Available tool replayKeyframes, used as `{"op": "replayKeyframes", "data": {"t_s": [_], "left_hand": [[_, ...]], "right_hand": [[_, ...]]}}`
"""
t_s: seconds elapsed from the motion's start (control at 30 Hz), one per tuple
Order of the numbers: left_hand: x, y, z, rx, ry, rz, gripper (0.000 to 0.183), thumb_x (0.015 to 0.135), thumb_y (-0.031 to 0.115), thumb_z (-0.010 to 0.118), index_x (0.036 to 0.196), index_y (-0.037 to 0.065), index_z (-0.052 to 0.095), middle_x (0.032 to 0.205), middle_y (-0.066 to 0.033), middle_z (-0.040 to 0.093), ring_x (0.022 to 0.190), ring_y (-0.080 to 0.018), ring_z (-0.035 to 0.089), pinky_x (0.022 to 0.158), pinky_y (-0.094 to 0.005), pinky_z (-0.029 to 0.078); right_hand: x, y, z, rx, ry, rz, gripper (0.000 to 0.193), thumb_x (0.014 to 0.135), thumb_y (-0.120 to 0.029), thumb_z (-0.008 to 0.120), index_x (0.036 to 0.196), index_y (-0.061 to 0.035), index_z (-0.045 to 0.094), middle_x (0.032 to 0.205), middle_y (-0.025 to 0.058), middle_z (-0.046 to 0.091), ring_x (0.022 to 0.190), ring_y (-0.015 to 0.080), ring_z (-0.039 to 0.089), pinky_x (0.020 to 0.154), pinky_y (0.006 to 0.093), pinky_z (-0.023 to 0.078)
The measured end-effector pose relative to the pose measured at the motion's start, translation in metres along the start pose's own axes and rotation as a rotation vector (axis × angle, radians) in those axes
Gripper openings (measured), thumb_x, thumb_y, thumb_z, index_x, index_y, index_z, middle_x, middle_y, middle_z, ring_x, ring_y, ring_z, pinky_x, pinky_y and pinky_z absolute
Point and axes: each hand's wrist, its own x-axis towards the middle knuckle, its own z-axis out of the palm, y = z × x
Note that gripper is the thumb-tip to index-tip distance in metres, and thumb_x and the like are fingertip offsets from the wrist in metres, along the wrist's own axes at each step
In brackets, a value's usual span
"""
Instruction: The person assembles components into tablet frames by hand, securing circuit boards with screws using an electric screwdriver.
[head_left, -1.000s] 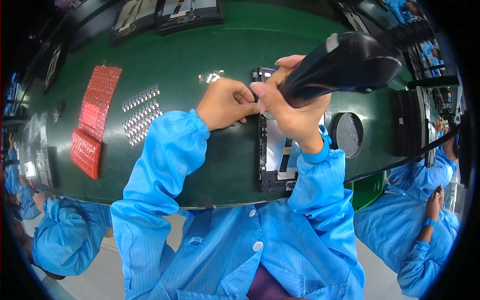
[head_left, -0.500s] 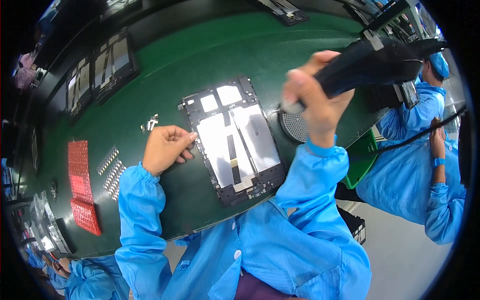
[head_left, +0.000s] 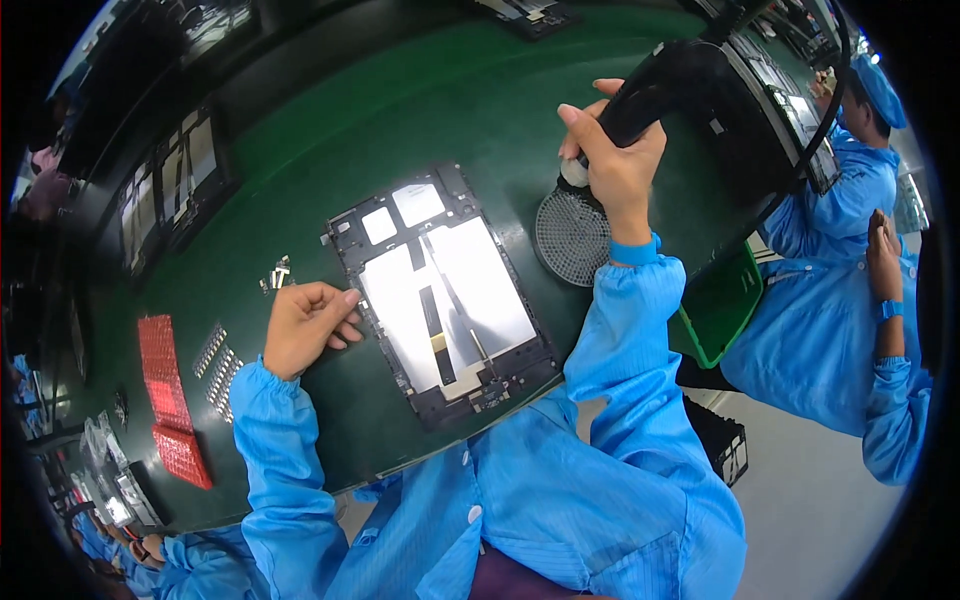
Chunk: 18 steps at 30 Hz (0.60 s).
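Note:
An opened tablet [head_left: 480, 280] with a black frame and silvery inner panels lies flat in front of me. Beside its left edge is my left hand [head_left: 308, 325], thumb and forefinger pressed together at the rim; anything between them is too small to make out. My right hand [head_left: 625, 180] is wrapped round a black corded hand tool [head_left: 660, 85], which looks like an electric screwdriver, raised beyond the tablet's right side. A pale round piece [head_left: 574, 172] shows at the tool's lower end. Just below it sits a round grey gridded tray [head_left: 570, 240].
Small metallic parts [head_left: 276, 275] lie left of the tablet, near strips of small parts [head_left: 215, 370] and red bubble wrap [head_left: 165, 375]. More opened tablets [head_left: 185, 165] stand far left. A green bin [head_left: 730, 310] and a co-worker in blue [head_left: 820, 320] are at right.
My right hand has drawn back and up from the round tray, uncovering more of it, and the tool has swung. My left hand stays at the tablet's edge. The whole view has shifted slightly.

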Motion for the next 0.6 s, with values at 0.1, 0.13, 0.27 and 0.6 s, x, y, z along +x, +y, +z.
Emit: {"op": "replayKeyframes", "data": {"t_s": [0.1, 0.13, 0.27, 0.6], "left_hand": [[-0.001, 0.002, 0.001, 0.014, -0.001, 0.008, 0.024, 0.089, 0.021, 0.06, 0.079, -0.001, 0.061, 0.07, -0.0061, 0.063, 0.057, -0.0118, 0.063, 0.045, -0.0193, 0.046], [-0.001, 0.002, 0.001, 0.015, -0.003, 0.007, 0.024, 0.089, 0.021, 0.06, 0.079, -0.001, 0.061, 0.07, -0.0061, 0.063, 0.057, -0.0118, 0.063, 0.045, -0.0193, 0.046], [0.0, 0.0, 0.0, 0.002, -0.004, 0.009, 0.026, 0.088, 0.021, 0.062, 0.08, -0.004, 0.062, 0.07, -0.0064, 0.063, 0.059, -0.0122, 0.063, 0.047, -0.0192, 0.046], [-0.01, -0.004, 0.002, 0.001, -0.003, 0.053, 0.016, 0.085, 0.01, 0.064, 0.09, -0.005, 0.064, 0.075, -0.0073, 0.065, 0.064, -0.0123, 0.064, 0.053, -0.0193, 0.049]], "right_hand": [[0.0, 0.001, 0.0, -0.038, -0.024, -0.022, 0.031, 0.077, 0.005, 0.067, 0.103, 0.0053, 0.05, 0.062, 0.0063, 0.057, 0.049, 0.0138, 0.055, 0.047, 0.027, 0.045], [0.0, 0.001, 0.0, -0.038, -0.023, -0.021, 0.031, 0.077, 0.005, 0.067, 0.103, 0.0053, 0.05, 0.062, 0.0063, 0.057, 0.049, 0.0138, 0.055, 0.047, 0.027, 0.045], [0.0, 0.005, -0.001, 0.001, -0.017, -0.01, 0.034, 0.073, 0.001, 0.073, 0.099, 0.0029, 0.051, 0.063, 0.0046, 0.059, 0.049, 0.0114, 0.056, 0.045, 0.023, 0.043], [-0.001, 0.004, 0.001, -0.047, -0.015, 0.0, 0.032, 0.076, 0.004, 0.069, 0.1, 0.0036, 0.05, 0.062, 0.0059, 0.057, 0.048, 0.0134, 0.055, 0.046, 0.0256, 0.045]]}}
